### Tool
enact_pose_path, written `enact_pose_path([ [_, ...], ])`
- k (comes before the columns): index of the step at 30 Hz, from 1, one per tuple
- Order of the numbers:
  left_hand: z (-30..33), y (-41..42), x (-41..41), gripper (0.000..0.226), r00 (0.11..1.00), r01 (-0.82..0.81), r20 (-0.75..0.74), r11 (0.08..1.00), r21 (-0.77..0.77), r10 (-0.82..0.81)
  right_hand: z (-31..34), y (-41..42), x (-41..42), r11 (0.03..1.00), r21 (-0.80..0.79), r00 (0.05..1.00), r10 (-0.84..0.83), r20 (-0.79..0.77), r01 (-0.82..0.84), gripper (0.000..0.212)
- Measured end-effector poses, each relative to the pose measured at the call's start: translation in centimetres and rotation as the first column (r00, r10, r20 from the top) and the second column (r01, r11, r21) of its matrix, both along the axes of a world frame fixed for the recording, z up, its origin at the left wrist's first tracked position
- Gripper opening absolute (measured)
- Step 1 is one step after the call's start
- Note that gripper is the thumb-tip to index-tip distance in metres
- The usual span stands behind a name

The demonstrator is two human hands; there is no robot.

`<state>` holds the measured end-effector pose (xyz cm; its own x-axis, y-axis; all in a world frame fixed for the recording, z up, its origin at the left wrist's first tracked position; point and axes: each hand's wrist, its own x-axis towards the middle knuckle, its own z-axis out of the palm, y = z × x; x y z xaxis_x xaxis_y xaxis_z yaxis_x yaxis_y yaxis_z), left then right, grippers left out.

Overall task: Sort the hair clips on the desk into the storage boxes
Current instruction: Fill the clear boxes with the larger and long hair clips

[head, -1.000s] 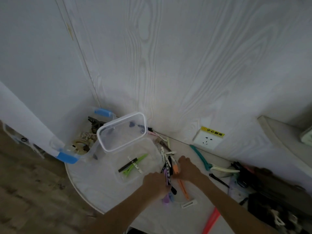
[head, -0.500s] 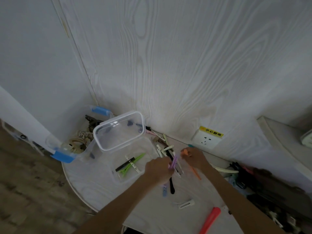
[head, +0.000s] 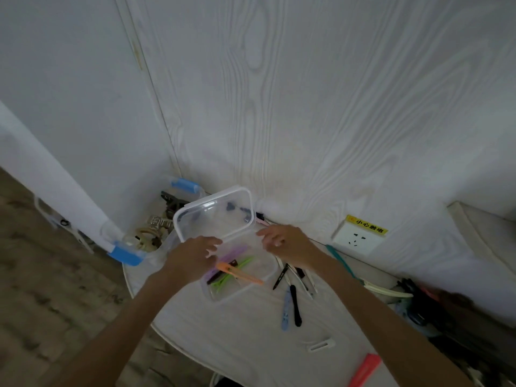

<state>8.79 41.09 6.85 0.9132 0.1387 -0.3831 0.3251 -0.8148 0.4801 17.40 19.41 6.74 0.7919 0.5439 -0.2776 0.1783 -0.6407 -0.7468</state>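
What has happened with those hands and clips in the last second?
Both hands let go: the purple clip and orange clip they held now lie in the clear box. The left hand and right hand hover open over it. Green clips, leaning lid, desk clips unchanged.

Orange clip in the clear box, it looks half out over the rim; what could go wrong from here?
The orange clip lies across the near rim of the clear box, tip poking outside, so a nudge may tip it onto the desk. The left hand and right hand both hover open over the box, and a brush could knock the propped lid down. Loose black and blue clips lie near the desk edge and could get swept off.
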Motion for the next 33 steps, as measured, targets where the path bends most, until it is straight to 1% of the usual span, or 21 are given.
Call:
enact_pose_path([
  [1,0.3,-0.5,0.1,0.03,0.999,-0.001,0.05,1.0,0.0,0.001,-0.3,-1.0,0.4,0.992,-0.043,0.991,-0.114,0.066,0.117,0.021],
  [2,0.8,-1.3,0.4,0.028,0.994,0.018,0.104,1.0,0.001,-0.018,-0.9,-2.0,0.9,0.969,-0.126,0.971,-0.193,0.141,0.211,0.02],
  [3,1.2,-2.3,0.7,0.026,0.986,0.051,0.158,0.999,0.007,-0.052,-1.6,-3.2,1.1,0.936,-0.226,0.957,-0.232,0.176,0.269,0.022],
  [4,1.5,-3.5,1.1,0.025,0.974,0.098,0.204,0.995,0.023,-0.101,-2.4,-4.0,0.9,0.897,-0.345,0.96,-0.236,0.151,0.275,0.032],
  [6,1.5,-6.1,2.2,0.027,0.942,0.215,0.255,0.976,0.043,-0.219,-4.7,-4.8,-0.2,0.803,-0.571,0.981,-0.192,0.018,0.168,0.072],
  [7,1.1,-7.4,2.9,0.03,0.926,0.275,0.256,0.96,0.045,-0.277,-5.6,-4.9,-1.1,0.775,-0.615,0.982,-0.19,-0.012,0.143,0.086],
  [8,0.5,-8.6,3.6,0.032,0.911,0.331,0.241,0.942,0.06,-0.336,-6.4,-4.8,-1.8,0.78,-0.605,0.981,-0.195,0.013,0.163,0.087],
  [9,-0.1,-9.5,4.3,0.034,0.894,0.382,0.215,0.919,0.097,-0.394,-7.2,-4.8,-2.4,0.805,-0.554,0.975,-0.208,0.074,0.213,0.079],
  [11,-1.6,-11.0,5.9,0.038,0.859,0.461,0.137,0.862,0.211,-0.493,-7.9,-5.1,-3.0,0.842,-0.454,0.954,-0.219,0.206,0.292,0.053],
  [12,-2.3,-11.5,6.4,0.04,0.844,0.489,0.093,0.829,0.272,-0.529,-8.1,-5.2,-3.0,0.846,-0.439,0.946,-0.21,0.246,0.302,0.042],
  [13,-3.0,-11.9,6.9,0.043,0.83,0.512,0.048,0.794,0.329,-0.555,-8.2,-5.6,-3.0,0.849,-0.427,0.941,-0.21,0.265,0.31,0.034],
  [15,-4.0,-12.8,7.7,0.045,0.827,0.52,-0.031,0.742,0.424,-0.562,-8.4,-6.3,-2.7,0.864,-0.383,0.936,-0.241,0.258,0.328,0.026],
  [18,-4.5,-14.0,8.5,0.041,0.841,0.5,-0.09,0.704,0.504,-0.533,-8.5,-7.4,-2.1,0.889,-0.333,0.944,-0.254,0.212,0.314,0.021],
  [22,-4.6,-15.1,9.1,0.028,0.838,0.508,-0.098,0.702,0.498,-0.537,-8.0,-8.4,-1.4,0.896,-0.306,0.945,-0.285,0.157,0.321,0.009],
  [24,-4.6,-15.3,9.3,0.025,0.83,0.531,-0.136,0.691,0.49,-0.541,-7.7,-9.0,-1.1,0.893,-0.301,0.94,-0.301,0.158,0.336,0.009],
  [26,-4.4,-15.3,9.4,0.024,0.818,0.545,-0.147,0.669,0.505,-0.556,-7.3,-9.5,-1.0,0.877,-0.327,0.934,-0.31,0.176,0.353,0.013],
  [29,-4.1,-15.2,9.5,0.023,0.771,0.569,-0.105,0.606,0.556,-0.628,-7.4,-10.2,-1.0,0.846,-0.339,0.911,-0.368,0.188,0.412,0.02],
  [31,-3.8,-15.0,9.3,0.022,0.752,0.584,-0.079,0.606,0.54,-0.654,-7.6,-10.3,-1.1,0.839,-0.364,0.915,-0.364,0.176,0.404,0.021],
  [33,-3.2,-14.7,9.0,0.023,0.734,0.603,-0.055,0.612,0.512,-0.677,-7.6,-10.4,-1.1,0.842,-0.356,0.914,-0.376,0.154,0.406,0.02],
])
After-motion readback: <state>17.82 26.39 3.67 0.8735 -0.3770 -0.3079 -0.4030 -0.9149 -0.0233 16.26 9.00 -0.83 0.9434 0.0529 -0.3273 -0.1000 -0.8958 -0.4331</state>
